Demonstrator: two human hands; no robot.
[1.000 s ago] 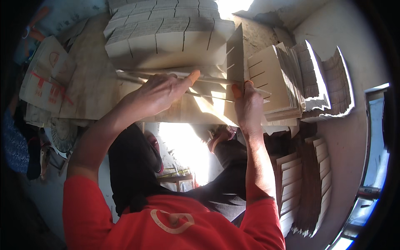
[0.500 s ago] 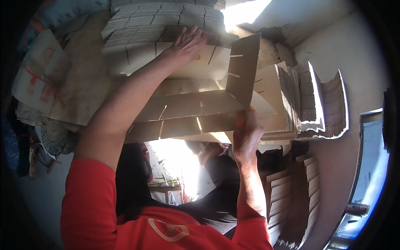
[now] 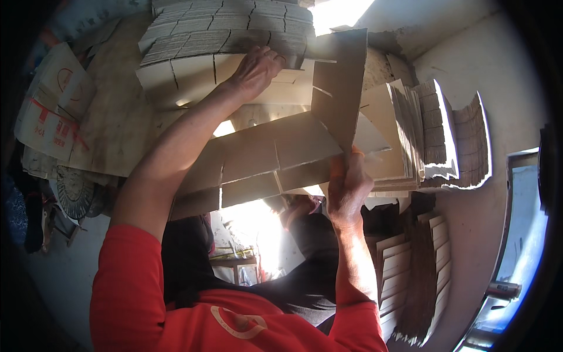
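My right hand [image 3: 349, 185] is closed around the lower right corner of slotted brown cardboard strips. One long strip [image 3: 264, 144] runs left from it, tilted, its left end passing behind my left forearm. Another slotted strip [image 3: 340, 88] stands up at an angle to it, above my right hand. At the far side, my left hand [image 3: 258, 73] has its fingers bent over the upper edge of a pale slotted cardboard sheet [image 3: 193, 79]. That sheet leans at the front of a tall stack of slotted cardboard [image 3: 226, 23]. My left fingertips are partly hidden.
More cardboard sheets [image 3: 387, 135] stand on the right, beside curved bundles [image 3: 437, 135] with sunlit edges. Slotted pieces [image 3: 396, 281] are piled lower right. Flattened cartons with red print [image 3: 56, 117] lie at the left. A blue-paned frame [image 3: 516, 223] is far right.
My left fingers have gone from stretched over the stack to bent on the front sheet's edge. The strips in my right hand have tilted, left end lower and upright piece higher.
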